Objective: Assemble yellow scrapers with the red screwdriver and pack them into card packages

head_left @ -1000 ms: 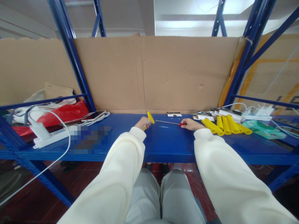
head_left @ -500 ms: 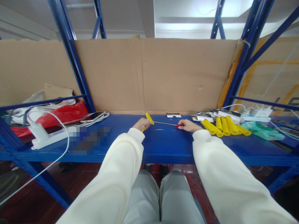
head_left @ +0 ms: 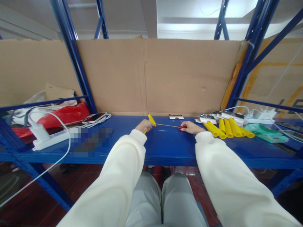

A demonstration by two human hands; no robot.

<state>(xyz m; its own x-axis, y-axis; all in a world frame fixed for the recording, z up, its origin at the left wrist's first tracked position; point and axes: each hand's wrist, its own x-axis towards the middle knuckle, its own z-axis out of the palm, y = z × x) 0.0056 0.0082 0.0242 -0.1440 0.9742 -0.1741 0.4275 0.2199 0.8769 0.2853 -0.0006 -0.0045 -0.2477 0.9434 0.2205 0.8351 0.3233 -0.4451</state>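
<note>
My left hand (head_left: 142, 126) is closed around a yellow piece (head_left: 152, 120), whose slanted bar sticks out past the fingers. A thin yellow end shows below the same hand; its exact kind I cannot make out. Across from it, my right hand (head_left: 190, 127) grips a screwdriver (head_left: 168, 125) by its red handle. The long metal shaft points left, and its tip meets the yellow piece. Both hands are just above the blue shelf top (head_left: 170, 145). Several yellow tubes (head_left: 227, 127) lie to the right of my right hand.
A small black-and-white box (head_left: 176, 117) lies by the cardboard backing (head_left: 189, 75). More boxes (head_left: 207, 119), a green packet (head_left: 266, 132) and white chargers are at right. At left are a power strip (head_left: 55, 138), a phone (head_left: 95, 118), cables and a red bag (head_left: 66, 115).
The view has shifted very slightly. Both hands keep their grips, and the screwdriver stays against the yellow piece with no clear movement.
</note>
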